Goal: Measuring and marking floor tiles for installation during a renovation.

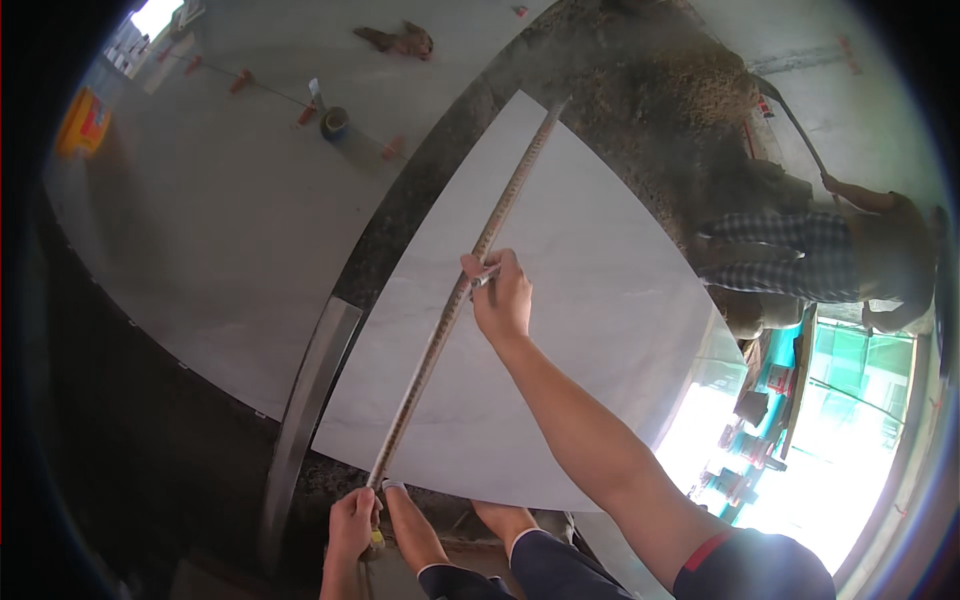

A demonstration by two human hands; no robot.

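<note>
A large white slab (590,300) with faint grey veining, probably a tile, lies in front of me. Across it runs the extended metal blade of a tape measure (424,365), from the near left edge to the far corner. My left hand (350,525) is closed at the near end of the blade; a bit of yellow shows beside the fingers, and most of the tape case is hidden. About midway along, my right hand (503,300) pinches a short, slim, pale stick like a pen or marker (485,276), its fingers touching or nearly touching the blade.
A metal straightedge bar (305,400) lies left of the slab. Beyond are rough mortar (680,90), laid floor tiles (240,220), a tape roll (334,122), a glove (400,42) and an orange bucket (84,122). At right, another person (840,250) bends with a long-handled tool.
</note>
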